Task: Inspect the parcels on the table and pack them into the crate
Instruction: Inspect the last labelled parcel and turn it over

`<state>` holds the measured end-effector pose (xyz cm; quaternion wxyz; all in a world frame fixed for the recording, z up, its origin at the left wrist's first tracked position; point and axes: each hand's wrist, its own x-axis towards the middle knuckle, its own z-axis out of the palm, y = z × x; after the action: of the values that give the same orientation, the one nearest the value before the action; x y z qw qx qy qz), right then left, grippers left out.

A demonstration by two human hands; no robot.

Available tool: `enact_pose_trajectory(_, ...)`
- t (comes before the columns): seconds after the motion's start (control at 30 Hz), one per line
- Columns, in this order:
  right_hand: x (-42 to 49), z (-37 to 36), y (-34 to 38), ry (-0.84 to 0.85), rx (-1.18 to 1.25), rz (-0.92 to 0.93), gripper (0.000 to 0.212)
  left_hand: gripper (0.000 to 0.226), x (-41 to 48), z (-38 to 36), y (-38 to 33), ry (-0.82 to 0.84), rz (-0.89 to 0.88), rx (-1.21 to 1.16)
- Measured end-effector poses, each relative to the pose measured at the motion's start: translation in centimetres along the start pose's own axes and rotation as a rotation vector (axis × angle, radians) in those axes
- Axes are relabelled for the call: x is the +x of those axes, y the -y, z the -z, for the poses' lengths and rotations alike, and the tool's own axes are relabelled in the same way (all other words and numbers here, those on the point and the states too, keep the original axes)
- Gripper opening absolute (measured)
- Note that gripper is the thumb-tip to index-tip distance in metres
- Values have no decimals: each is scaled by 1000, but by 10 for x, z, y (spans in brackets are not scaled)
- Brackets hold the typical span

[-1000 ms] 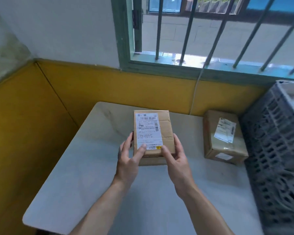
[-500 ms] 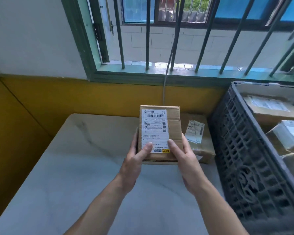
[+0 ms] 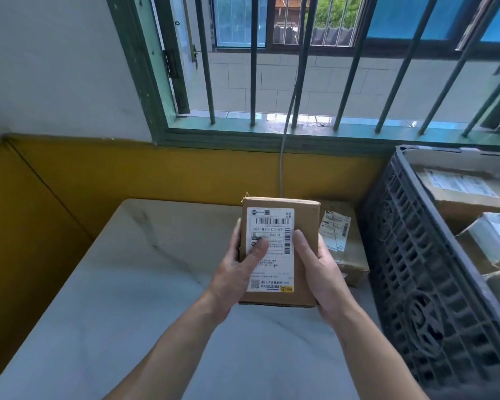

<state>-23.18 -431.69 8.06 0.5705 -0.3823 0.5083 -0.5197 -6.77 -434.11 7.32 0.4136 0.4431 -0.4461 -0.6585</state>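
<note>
A small cardboard parcel (image 3: 306, 223) with a white shipping label is held up above the table, label facing me. My left hand (image 3: 237, 272) grips its left edge, thumb lying across the label. My right hand (image 3: 321, 272) grips its right edge, thumb on the label's right side. Behind it a second cardboard parcel (image 3: 347, 243) with a crumpled label lies on the marble table (image 3: 127, 284), partly hidden by the held one. The dark plastic crate (image 3: 416, 269) stands at the right and holds several parcels (image 3: 462, 192).
A yellow wall runs behind and left of the table. Above it is a barred window with a green frame (image 3: 272, 140), and a grey cable (image 3: 283, 157) hangs down from it to the table's back edge.
The view has swung right and the crate's inside has come into sight. Both hands have brought the parcel closer and slid further up its sides; my left thumb now lies higher on the label.
</note>
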Motion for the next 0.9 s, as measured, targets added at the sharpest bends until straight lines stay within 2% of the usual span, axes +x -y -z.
enact_pose_trajectory(0.2,-4,-8,-3,-3,-14,31,53,66,8,3,-18,-39,-16,-39)
enact_pose_trajectory(0.37,0,-7,6,5,-22,28,53,68,8,4,-7,1,-42,57)
enact_pose_trajectory(0.57,1,-9,-3,-66,-56,78,48,76,12,2,-11,34,-42,23)
enact_pose_trajectory(0.63,-2,-11,-7,-50,-31,90,54,76,13,0,-17,-6,-33,16)
enact_pose_trajectory(0.77,0,-13,-7,-23,33,84,61,61,13,0,-14,-32,-53,4)
enact_pose_trajectory(0.9,5,-12,-4,-36,90,29,48,57,13,1,-11,4,-100,34)
